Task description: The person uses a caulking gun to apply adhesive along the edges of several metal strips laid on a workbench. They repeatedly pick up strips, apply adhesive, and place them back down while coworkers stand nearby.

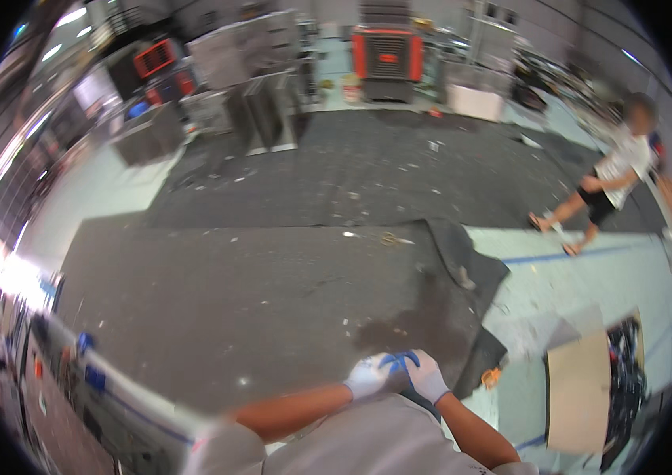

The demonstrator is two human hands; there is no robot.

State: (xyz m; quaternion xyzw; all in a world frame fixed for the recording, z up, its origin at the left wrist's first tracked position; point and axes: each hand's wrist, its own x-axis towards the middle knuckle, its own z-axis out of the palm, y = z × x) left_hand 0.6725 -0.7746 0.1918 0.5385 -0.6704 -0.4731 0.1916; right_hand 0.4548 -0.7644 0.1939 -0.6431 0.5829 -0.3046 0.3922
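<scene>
White fabric work gloves with blue-coated fingers (367, 378) are low in view, just before the wearer's grey-shirted torso (375, 439). Around them: dark grey sheet matting (193, 301), right edge curled and folded; small orange object (491, 378), right of the gloves; tan rectangular panel (579, 393), lower right; person in white top and dark shorts (622, 168), upper right. Left hand (373, 372) and right hand (426, 375) meet, fingers bent; cannot tell whether either pinches anything. Forearms converge inward.

The head fisheye looks forward and down.
</scene>
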